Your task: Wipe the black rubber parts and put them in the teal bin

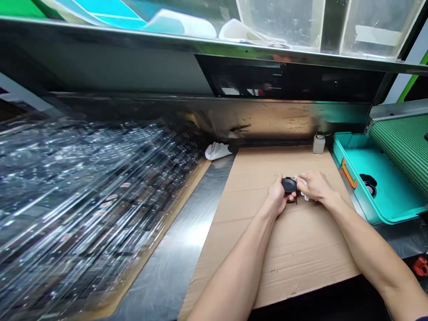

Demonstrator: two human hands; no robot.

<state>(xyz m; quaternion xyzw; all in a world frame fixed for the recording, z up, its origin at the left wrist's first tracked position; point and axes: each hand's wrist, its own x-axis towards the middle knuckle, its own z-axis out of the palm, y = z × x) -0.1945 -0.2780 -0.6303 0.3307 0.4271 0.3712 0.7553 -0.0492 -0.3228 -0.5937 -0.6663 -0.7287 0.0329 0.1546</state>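
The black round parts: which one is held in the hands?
The black part over the cardboard, gripped by the left hand. The other part lies untouched in the teal tray.

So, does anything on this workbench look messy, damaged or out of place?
Only small things: a crumpled white cloth lies loose against the back wall, and the brown cardboard sheet under the hands shows small nicks and tears near its front edge. Nothing looks spilled.

Factory workstation; steel bench (174, 263), cardboard mat (294, 249), teal parts tray (388, 187), stacked plastic packaging (83, 200).
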